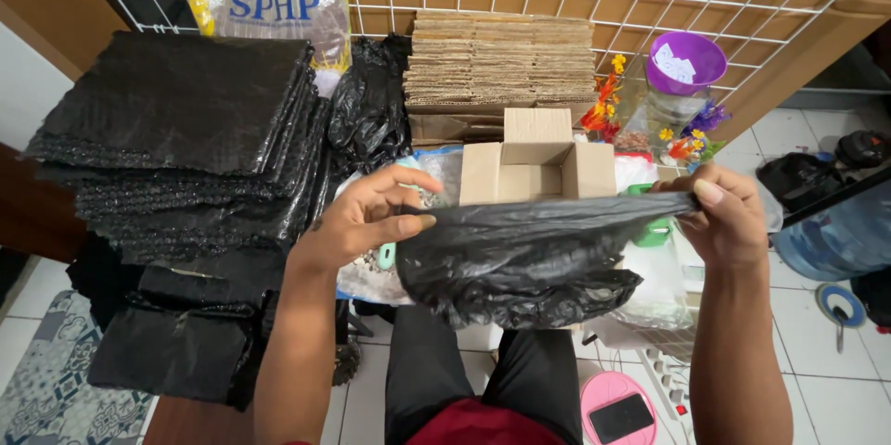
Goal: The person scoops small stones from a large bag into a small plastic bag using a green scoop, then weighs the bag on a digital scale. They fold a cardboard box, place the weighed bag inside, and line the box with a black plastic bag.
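Note:
A black plastic bag (524,259) hangs stretched between my two hands above my lap. My left hand (367,218) pinches its left top edge between thumb and fingers. My right hand (729,213) grips the right top edge. Just behind the bag stands a small open cardboard box (538,162) with its flaps up. Part of the box's lower front is hidden by the bag.
A tall stack of black bubble-wrap sheets (186,129) fills the left. Flat cardboard pieces (501,60) lean on a wire grid at the back. A purple bowl (687,60), artificial flowers (687,139), a blue water jug (835,232), a pink stool with a phone (617,408) and a power strip (664,380) sit right.

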